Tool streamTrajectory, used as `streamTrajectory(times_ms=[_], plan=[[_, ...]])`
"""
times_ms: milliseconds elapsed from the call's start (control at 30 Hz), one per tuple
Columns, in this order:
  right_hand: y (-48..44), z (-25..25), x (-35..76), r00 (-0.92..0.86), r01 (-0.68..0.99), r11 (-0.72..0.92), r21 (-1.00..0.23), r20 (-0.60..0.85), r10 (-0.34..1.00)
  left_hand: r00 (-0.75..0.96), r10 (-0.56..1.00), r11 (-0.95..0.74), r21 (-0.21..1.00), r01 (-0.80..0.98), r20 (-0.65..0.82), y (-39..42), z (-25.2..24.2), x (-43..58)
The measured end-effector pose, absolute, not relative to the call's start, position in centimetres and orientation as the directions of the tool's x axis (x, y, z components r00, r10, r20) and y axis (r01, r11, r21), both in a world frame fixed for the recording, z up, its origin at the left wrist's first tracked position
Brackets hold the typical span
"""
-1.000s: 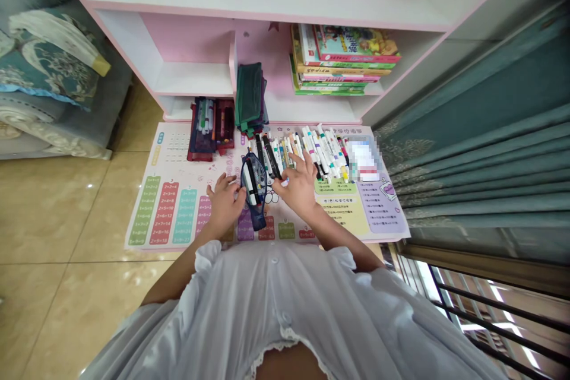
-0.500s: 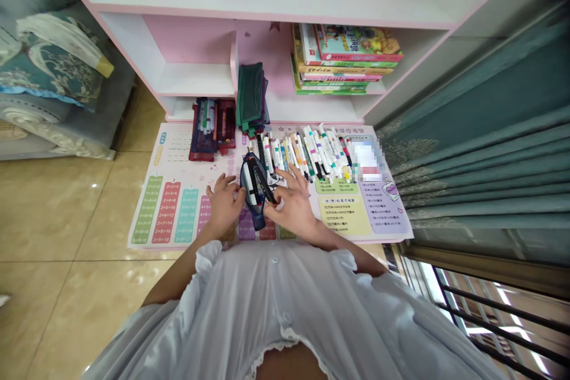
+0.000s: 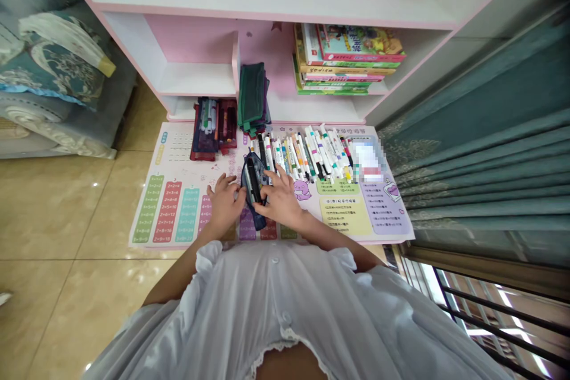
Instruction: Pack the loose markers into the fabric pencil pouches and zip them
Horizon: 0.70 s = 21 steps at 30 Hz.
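Desk mat [image 3: 341, 214]: printed with times tables; looks smooth, so a filled pouch would probably slide on it.
Marker row [image 3: 316, 147]: mostly white-barrelled markers, loose, side by side, far and to the right of the pouch; judged light, rigid and apt to roll.
Right hand [image 3: 284, 202]: at the pouch's right side, fingers over the black marker's near end; whether they pinch or merely touch it cannot be told.
Left hand [image 3: 225, 205]: thumb and forefinger pinching the left rim; other fingers spread.
Navy pencil pouch [image 3: 259, 219]: on the mat between both hands, mouth open upward, length running near to far; judged light and soft, walls likely to fold unsupported. Hold by the side rim.
Black marker [image 3: 255, 181]: lengthwise in the pouch; judged stiff and slick. Grasp mid-barrel.
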State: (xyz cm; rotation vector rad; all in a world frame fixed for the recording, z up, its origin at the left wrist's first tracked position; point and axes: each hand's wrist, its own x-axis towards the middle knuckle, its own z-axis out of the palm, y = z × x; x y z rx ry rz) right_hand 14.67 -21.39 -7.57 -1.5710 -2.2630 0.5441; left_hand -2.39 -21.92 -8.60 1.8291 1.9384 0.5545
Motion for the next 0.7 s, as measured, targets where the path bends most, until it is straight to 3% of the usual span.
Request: streamTrajectory(times_ms=[167,300,467,700], plan=[[-20.6,-7.7,15.8,-0.390,0.780,0.325,-0.534,-0.009,0.921,-0.050,0.998,0.064,0.550,0.833,-0.041,-21.9,-8.6,-2.4],[-18.9,-8.2,16.3,-0.305,0.775,0.295,-0.560,0.078,0.949,-0.046,0.998,0.065,0.547,0.835,-0.048,-21.8,-8.5,-2.3],[-15.7,-9.8,16.1,-0.041,0.875,0.124,-0.468,0.184,0.982,-0.046,0.998,0.061,0.548,0.834,-0.042,-21.9,-8.6,-2.5],[-13.1,-11.0,15.2,-0.078,0.927,0.110,-0.359,0.102,0.992,-0.075,0.996,0.087,0.548,0.832,-0.045,-22.2,-8.7,-3.0]])
